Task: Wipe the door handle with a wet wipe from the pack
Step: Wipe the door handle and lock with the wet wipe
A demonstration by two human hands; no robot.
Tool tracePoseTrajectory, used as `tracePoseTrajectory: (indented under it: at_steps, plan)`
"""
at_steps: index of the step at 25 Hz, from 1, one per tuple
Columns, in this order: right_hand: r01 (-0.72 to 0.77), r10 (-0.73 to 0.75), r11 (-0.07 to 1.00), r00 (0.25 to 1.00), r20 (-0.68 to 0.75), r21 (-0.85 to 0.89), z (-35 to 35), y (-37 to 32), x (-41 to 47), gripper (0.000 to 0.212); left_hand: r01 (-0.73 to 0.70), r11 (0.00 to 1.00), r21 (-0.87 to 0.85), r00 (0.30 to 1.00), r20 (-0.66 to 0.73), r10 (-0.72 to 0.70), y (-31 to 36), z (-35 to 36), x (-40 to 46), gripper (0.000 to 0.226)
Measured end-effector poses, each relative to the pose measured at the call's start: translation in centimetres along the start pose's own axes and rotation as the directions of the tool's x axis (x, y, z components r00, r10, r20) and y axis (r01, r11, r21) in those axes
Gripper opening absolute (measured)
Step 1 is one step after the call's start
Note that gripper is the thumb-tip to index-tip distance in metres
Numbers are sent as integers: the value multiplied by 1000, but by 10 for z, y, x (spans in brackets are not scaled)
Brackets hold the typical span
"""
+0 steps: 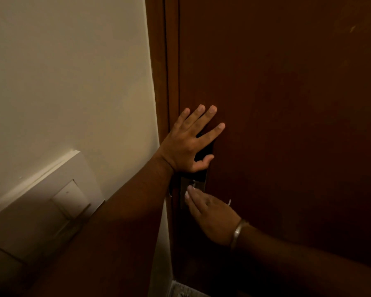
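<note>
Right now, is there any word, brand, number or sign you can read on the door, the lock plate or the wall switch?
None can be read.
Door: bare brown surface, no text.
Lock plate: dim, partly hidden by both hands; no marking legible.
Wall switch: plain, no label.
Bracelet: no engraving visible.

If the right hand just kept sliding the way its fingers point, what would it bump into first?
Probably the left hand. The right hand points up along the metal lock plate, and the left palm lies flat on the door just above it.
</note>
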State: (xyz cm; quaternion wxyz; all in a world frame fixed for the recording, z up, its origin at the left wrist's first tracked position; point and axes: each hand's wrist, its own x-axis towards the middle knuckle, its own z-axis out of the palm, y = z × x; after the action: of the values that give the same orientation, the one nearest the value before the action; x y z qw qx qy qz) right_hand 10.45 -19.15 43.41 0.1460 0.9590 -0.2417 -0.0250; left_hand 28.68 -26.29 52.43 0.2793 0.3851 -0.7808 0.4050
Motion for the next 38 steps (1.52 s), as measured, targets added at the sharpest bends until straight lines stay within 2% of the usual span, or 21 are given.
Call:
tracePoseTrajectory:
  at_steps: [2,4,7,9,10,12,15,18,23,25,28,29,31,33,35,38]
  plan:
    - [-228,227,962,974,26,151,-15,-12,27,49,1,1000,6,1000,1,-1,0,-1,0,77]
    - [-381,396,889,918,-9,255,-22,-22,39,40,-1,1000,10,1000,3,1,0,-1,0,77]
    - [-426,485,819,872,-69,383,-18,-27,12,43,-1,1000,6,1000,1,1,1,0,0,78]
    - [-460,515,829,849,-117,317,-17,-16,-13,25,-1,1000,6,1000,-2,1,1,0,0,77]
    - [-498,531,828,845,-72,257,-19,-10,-20,15,0,1000,8,1000,-3,0,0,0,0,77]
    - [-529,537,830,844,7,177,-24,-7,-13,12,2,1000,9,1000,0,-2,0,0,0,77]
    - [-525,539,814,842,16,249,-35,-25,31,18,0,1000,9,1000,8,0,1,-1,0,77]
    - [-565,585,771,811,24,295,-44,-25,69,23,5,1000,5,1000,13,-6,0,0,-1,78]
    - [-562,587,767,810,15,309,-41,-21,62,19,10,1000,8,999,33,-10,1,-4,0,79]
    - [-478,518,820,854,-52,315,-26,-26,34,15,9,1000,13,999,38,-10,2,-4,0,78]
    - [-274,358,917,884,-299,289,-9,8,-21,14,9,1000,14,999,31,-10,2,-4,0,78]
    - [-191,278,943,903,-328,271,-6,23,-36,16,10,1000,9,999,31,-11,2,-5,0,78]
    - [-109,167,970,949,-269,216,-5,38,-48,23,13,1000,2,999,30,-13,3,-6,1,78]
    - [-162,208,970,938,-279,179,-5,22,-27,32,10,1000,2,1000,22,-10,2,-6,1,77]
    - [-284,329,941,898,-291,184,0,-15,11,34,3,1000,3,1000,22,-3,2,-6,0,77]
    - [-361,424,904,824,-375,229,-7,-41,58,16,7,1000,-1,1000,26,-6,2,-6,1,77]
